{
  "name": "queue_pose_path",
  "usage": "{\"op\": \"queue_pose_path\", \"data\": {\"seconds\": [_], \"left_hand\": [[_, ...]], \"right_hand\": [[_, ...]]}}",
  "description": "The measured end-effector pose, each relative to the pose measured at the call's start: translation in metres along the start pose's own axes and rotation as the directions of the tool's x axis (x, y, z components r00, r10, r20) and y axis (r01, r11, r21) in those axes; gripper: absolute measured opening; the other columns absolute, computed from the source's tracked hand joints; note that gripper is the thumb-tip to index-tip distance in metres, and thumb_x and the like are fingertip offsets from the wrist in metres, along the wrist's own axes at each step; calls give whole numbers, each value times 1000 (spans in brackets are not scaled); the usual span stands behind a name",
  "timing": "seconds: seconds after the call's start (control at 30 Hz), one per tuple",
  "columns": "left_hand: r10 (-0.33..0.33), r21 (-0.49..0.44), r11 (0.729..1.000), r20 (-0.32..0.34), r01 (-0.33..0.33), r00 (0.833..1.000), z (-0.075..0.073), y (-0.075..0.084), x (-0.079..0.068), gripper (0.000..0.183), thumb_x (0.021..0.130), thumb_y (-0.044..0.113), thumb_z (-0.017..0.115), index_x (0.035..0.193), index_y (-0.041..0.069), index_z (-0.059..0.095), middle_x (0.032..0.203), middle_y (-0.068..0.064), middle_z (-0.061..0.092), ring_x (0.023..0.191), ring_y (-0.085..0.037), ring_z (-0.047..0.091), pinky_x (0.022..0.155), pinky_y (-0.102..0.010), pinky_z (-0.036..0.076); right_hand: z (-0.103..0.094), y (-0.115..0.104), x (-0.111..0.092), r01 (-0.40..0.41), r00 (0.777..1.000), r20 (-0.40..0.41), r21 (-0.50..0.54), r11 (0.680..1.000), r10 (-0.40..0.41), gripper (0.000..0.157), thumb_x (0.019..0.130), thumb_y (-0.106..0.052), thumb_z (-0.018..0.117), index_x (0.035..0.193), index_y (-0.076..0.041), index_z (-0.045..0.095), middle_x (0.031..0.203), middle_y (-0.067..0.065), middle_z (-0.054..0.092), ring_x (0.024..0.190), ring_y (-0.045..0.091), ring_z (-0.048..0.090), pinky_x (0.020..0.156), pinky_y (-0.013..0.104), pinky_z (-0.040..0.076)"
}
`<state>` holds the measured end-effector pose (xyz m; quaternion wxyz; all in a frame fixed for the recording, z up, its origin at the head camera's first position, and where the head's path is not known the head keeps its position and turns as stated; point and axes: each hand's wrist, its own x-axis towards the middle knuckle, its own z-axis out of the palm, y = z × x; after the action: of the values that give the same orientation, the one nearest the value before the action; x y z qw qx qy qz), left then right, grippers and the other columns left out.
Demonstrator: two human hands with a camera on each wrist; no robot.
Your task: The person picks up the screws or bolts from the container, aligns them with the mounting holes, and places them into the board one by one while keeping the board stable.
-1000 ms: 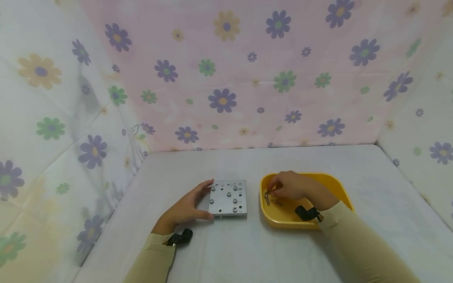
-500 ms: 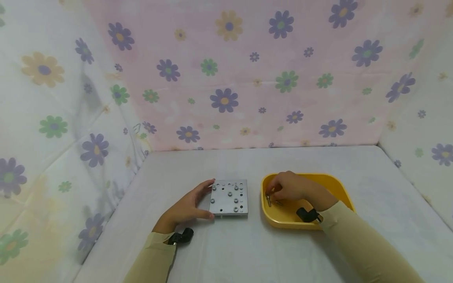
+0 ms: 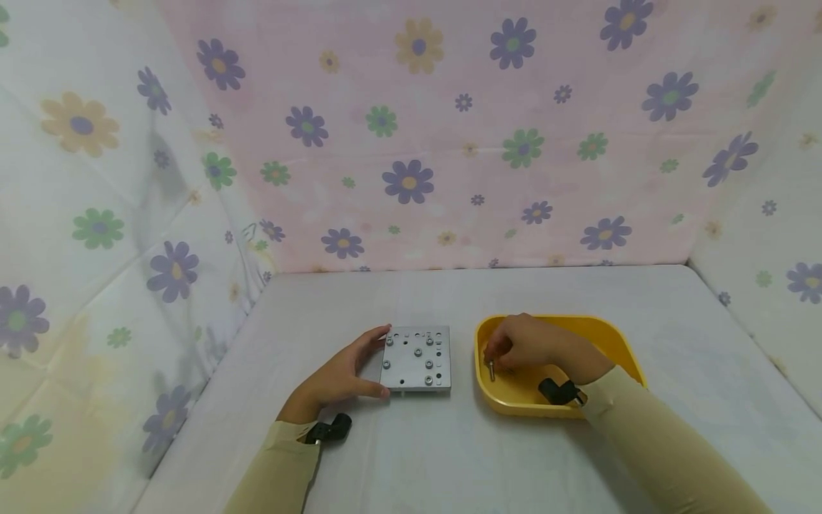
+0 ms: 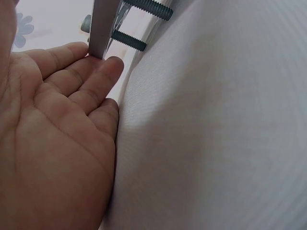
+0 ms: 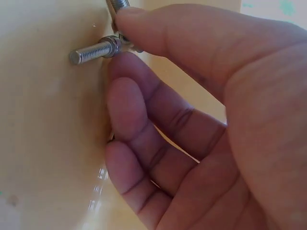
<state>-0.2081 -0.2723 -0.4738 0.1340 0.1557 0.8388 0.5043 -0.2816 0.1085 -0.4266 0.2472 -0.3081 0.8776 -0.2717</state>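
Observation:
A silver metal plate (image 3: 414, 360) with drilled holes and several socket-head bolts lies on the white table, raised on bolt shanks. My left hand (image 3: 343, 371) grips its left side, thumb at the near corner and index finger at the far one. Threaded bolt shanks (image 4: 128, 40) stick out under the plate in the left wrist view. Inside a yellow tray (image 3: 552, 409), my right hand (image 3: 529, 340) has thumb and index finger pinched on a bolt (image 5: 91, 51) with a collar round its shank. Part of another threaded bolt (image 5: 120, 5) shows by the thumb tip.
Both wrists carry small black camera mounts (image 3: 559, 391). A flowered pink cloth wall (image 3: 449, 143) rises behind the table (image 3: 359, 293), with white flowered cloth on either side. The tray's raised rim surrounds the right hand.
My right fingers have shifted slightly among the bolts, and the visible bolt has turned more upright and moved a little nearer. The left hand and plate keep their place.

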Motion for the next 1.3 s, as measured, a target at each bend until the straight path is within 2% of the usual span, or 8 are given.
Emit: {"op": "queue_pose_path", "data": {"seconds": [0.3, 0.73, 1.3], "left_hand": [[5, -1, 1000, -2, -5, 1000, 0, -1, 0, 120, 69, 22, 97, 165, 24, 25, 166, 6, 35, 158, -21, 26, 128, -58, 4], [16, -4, 1000, 17, -15, 1000, -1, 0, -2, 119, 71, 20, 96, 165, 23, 23, 168, 7, 32, 158, -19, 26, 129, -52, 8], [23, 16, 1000, 13, -23, 1000, -1, -2, -1, 119, 71, 23, 97, 165, 24, 24, 166, 6, 36, 157, -19, 28, 129, -53, 9]], "right_hand": [[1, -4, -2, -56, 998, 22, -3, 998, 56, 17, 88, -9, 81, 91, -25, 80, 88, -8, 72, 82, 16, 61, 78, 33, 53], [-2, -1, -5, -5, 1000, 21, -33, 999, 6, 11, 88, -14, 81, 90, -24, 79, 86, -10, 71, 79, 14, 60, 75, 31, 52], [-4, -5, -7, 24, 1000, 0, -30, 999, -24, 10, 91, -15, 79, 89, -25, 77, 87, -11, 71, 80, 15, 61, 74, 31, 52]]}}
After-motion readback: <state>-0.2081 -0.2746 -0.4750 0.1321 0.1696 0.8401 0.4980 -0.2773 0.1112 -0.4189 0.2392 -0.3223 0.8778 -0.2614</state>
